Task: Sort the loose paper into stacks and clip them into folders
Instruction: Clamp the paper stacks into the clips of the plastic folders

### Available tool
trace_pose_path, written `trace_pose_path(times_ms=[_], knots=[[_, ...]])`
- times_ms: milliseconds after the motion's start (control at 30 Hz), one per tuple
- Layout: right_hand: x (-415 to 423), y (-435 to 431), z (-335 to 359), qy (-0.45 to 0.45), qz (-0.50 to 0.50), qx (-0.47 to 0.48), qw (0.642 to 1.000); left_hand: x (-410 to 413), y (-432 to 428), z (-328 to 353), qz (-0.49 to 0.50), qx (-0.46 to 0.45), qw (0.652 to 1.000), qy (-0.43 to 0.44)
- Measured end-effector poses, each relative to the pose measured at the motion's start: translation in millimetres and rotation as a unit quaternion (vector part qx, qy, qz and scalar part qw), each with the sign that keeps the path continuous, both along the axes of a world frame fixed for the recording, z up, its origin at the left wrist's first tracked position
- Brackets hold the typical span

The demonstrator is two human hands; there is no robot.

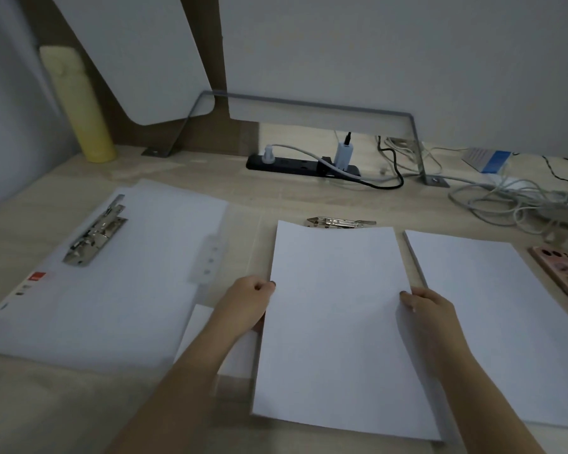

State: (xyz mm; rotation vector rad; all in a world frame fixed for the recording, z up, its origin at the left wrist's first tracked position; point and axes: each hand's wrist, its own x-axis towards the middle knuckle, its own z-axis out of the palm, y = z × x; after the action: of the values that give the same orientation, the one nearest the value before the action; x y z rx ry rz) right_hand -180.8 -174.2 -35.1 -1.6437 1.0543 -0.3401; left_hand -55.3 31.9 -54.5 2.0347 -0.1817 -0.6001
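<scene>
Fingers [407,298] at both paper stack [335,322] edges

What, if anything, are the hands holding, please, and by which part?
The middle stack of white paper: the left hand grips its left edge, the right hand its right edge.

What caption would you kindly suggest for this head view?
Left hand and right hand grip a paper stack beside an open folder.

Yellow bottle [79,103] far beyond left hand [246,303]. Power strip [302,167] ahead of both hands. Cables [505,198] beyond right hand [430,309]; phone [564,273] to its right.
</scene>
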Motion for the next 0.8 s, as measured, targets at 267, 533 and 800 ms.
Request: trace_pose_path(times_ms=[267, 533, 800], knots=[[7.9, -4.7, 10.1, 0.053, -0.003, -0.012, 0.998, 6.3, -5.8, 4.4, -0.026, 0.178, 0.963, -0.203], [12.9, -7.8, 3.7, 0.080, 0.014, -0.069, 0.994, 14.7, -2.1, 5.9, -0.072, 0.190, 0.961, -0.186], [18.1, -5.5, -1.4, 0.059, 0.014, -0.099, 0.993, 21.5, 2.7, 7.5, -0.072, 0.176, 0.968, -0.161]])
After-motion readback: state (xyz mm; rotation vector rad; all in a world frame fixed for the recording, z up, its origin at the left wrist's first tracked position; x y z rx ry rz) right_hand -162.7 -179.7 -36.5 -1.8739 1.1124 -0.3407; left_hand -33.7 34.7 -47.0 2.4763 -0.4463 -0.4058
